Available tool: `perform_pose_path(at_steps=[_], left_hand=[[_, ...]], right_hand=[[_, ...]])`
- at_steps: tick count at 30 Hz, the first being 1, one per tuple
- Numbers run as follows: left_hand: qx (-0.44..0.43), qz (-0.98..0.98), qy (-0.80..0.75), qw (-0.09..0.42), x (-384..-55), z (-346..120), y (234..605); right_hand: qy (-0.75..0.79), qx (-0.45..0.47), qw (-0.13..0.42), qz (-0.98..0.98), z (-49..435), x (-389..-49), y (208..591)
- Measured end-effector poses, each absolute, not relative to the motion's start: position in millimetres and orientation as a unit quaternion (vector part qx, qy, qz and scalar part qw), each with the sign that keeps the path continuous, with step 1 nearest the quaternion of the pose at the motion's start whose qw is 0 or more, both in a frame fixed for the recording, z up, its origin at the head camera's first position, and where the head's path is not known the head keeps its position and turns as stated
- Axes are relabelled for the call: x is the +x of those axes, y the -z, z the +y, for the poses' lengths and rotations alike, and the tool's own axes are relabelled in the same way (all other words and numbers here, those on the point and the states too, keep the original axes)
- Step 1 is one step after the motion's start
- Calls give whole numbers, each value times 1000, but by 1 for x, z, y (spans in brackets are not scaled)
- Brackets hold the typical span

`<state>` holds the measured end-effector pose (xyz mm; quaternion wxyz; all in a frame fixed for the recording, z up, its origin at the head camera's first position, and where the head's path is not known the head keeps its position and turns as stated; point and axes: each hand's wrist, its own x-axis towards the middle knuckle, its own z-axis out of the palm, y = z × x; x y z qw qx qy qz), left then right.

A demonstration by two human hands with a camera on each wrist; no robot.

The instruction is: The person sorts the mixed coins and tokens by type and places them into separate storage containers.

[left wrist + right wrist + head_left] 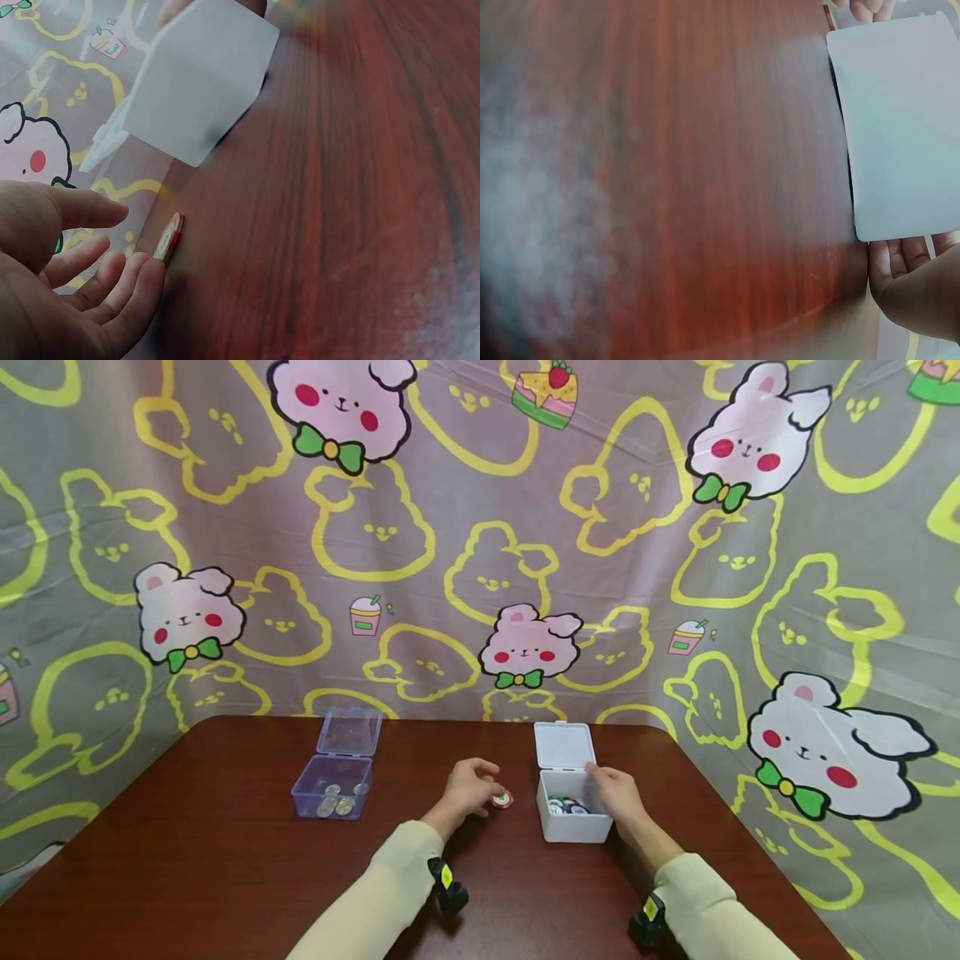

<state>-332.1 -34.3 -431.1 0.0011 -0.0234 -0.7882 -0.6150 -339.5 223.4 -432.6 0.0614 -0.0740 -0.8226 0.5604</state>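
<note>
A red-and-white poker chip [502, 799] lies on the table, right by the fingertips of my left hand [468, 789]. In the left wrist view the chip [169, 236] is just beyond the loosely bent fingers [142, 296], with the thumb apart from it; whether a fingertip touches it I cannot tell. My right hand [621, 793] grips the right wall of a white plastic box [573, 829], whose lid [565, 746] stands raised at the back. Several dark and white chips [567, 807] lie inside. The box's outer wall [900, 135] hides part of the right fingers in the right wrist view.
A translucent purple box [307, 806] with its lid up stands at the left, holding several silvery coin-like discs [344, 806]. The dark red wooden table [225, 860] ends at a cartoon-printed curtain [442, 593] along the back and sides.
</note>
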Motion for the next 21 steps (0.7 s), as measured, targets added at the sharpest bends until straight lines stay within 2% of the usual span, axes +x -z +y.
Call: perform_pose_path(at_steps=[21], left_hand=[[-43, -864, 501, 0, -336, -31, 432]], right_hand=[[-576, -62, 67, -813, 224, -338, 434]])
